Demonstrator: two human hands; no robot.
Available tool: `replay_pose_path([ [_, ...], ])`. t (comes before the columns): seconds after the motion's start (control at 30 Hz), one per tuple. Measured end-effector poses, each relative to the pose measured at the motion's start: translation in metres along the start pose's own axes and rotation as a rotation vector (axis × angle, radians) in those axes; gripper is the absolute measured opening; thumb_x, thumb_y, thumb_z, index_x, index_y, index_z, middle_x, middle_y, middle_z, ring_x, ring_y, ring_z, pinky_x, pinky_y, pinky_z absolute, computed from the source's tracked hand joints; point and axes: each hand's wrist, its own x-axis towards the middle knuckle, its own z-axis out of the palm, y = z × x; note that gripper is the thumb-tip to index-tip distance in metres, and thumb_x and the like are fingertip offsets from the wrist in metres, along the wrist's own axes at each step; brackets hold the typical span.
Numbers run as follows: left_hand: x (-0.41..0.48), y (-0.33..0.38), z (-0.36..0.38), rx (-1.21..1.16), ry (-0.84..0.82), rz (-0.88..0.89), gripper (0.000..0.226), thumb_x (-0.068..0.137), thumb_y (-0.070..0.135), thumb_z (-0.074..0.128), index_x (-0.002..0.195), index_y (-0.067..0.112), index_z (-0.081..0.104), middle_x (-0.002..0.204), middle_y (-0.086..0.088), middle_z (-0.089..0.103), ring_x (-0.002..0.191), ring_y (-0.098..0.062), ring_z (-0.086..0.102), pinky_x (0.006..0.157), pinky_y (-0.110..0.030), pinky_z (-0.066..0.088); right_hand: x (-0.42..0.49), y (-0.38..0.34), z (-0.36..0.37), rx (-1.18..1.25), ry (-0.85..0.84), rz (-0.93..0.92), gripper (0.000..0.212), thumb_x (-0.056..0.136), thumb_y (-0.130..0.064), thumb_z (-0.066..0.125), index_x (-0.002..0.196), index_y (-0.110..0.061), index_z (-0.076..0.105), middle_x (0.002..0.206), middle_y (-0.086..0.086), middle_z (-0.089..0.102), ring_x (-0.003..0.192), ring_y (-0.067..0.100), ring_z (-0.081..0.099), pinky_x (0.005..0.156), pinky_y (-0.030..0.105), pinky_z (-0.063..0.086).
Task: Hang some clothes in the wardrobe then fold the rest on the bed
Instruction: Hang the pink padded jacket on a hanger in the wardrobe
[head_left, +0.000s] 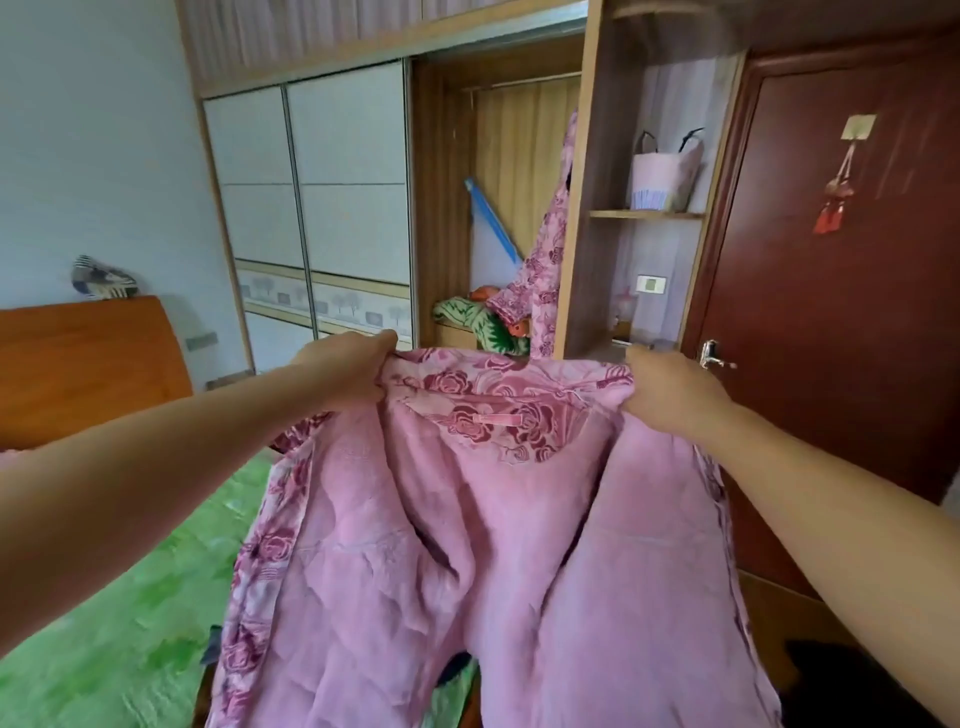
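**Pink robe held up open, facing wardrobe**

Both hands grip one garment at its top edge. Left hand (347, 370) is closed on the left shoulder/collar area, right hand (670, 391) closed on the right side; fabric stretched between them.

Garment: pink robe (457, 545), inside facing the camera. Lining is plain pale pink fleece, fuzzy. Outer fabric shows at the collar and front edges: dark pink roses on lighter pink. Small pink hang loop at inner neck. No readable label or writing on it.

Robe hangs in the air in front of the open wardrobe (498, 208), above the green bed cover (130, 597). A second garment (550, 249), same rose print, hangs inside the wardrobe at the right of the open bay.
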Motion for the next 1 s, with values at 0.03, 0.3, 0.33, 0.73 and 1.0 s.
replay_pose_path([
  [0.03, 0.012, 0.012, 0.002, 0.021, 0.009, 0.000, 0.038, 0.077, 0.034, 0.063, 0.107, 0.029, 0.040, 0.079, 0.002, 0.058, 0.070, -0.025, 0.059, 0.055, -0.034, 0.051, 0.002, 0.017, 0.002, -0.029, -0.012, -0.011, 0.027, 0.084, -0.030, 0.063, 0.098, -0.019, 0.044, 0.097, 0.012, 0.064, 0.075, 0.033, 0.059, 0.063, 0.035, 0.046],
  [0.3, 0.098, 0.100, 0.016, 0.117, 0.045, 0.022, 0.037, 0.084, 0.039, 0.061, 0.118, 0.030, 0.050, 0.072, 0.007, 0.047, 0.071, -0.023, 0.053, 0.052, -0.030, 0.040, 0.027, 0.114, 0.018, -0.287, -0.051, -0.037, 0.046, 0.076, -0.066, 0.031, 0.096, -0.033, 0.057, 0.100, 0.001, 0.069, 0.090, 0.030, 0.068, 0.070, 0.032, 0.045],
  [0.33, 0.109, 0.111, 0.019, 0.116, 0.046, 0.022, 0.035, 0.085, 0.037, 0.060, 0.118, 0.028, 0.053, 0.075, 0.006, 0.050, 0.073, -0.024, 0.054, 0.053, -0.031, 0.040, 0.035, 0.124, 0.021, -0.324, -0.036, -0.036, 0.042, 0.084, -0.059, 0.039, 0.111, -0.034, 0.059, 0.107, 0.001, 0.069, 0.097, 0.030, 0.069, 0.068, 0.032, 0.042],
  [0.73, 0.286, 0.169, 0.103, -0.200, 0.010, -0.003, 0.017, 0.091, 0.018, 0.057, 0.106, 0.012, 0.056, 0.093, -0.007, 0.063, 0.082, -0.027, 0.058, 0.067, -0.038, 0.049, 0.184, 0.210, 0.101, -0.139, -0.056, 0.068, 0.050, 0.085, -0.010, 0.056, 0.133, -0.013, 0.039, 0.112, 0.018, 0.060, 0.100, 0.041, 0.063, 0.067, 0.037, 0.042],
  [1.0, 0.425, 0.147, 0.181, -0.261, -0.056, -0.037, 0.021, 0.088, 0.030, 0.062, 0.099, 0.014, 0.058, 0.088, -0.005, 0.061, 0.077, -0.025, 0.055, 0.064, -0.031, 0.041, 0.334, 0.229, 0.188, 0.067, -0.154, 0.078, 0.035, 0.091, -0.030, 0.060, 0.117, -0.013, 0.044, 0.110, 0.020, 0.063, 0.097, 0.037, 0.063, 0.068, 0.034, 0.043],
])
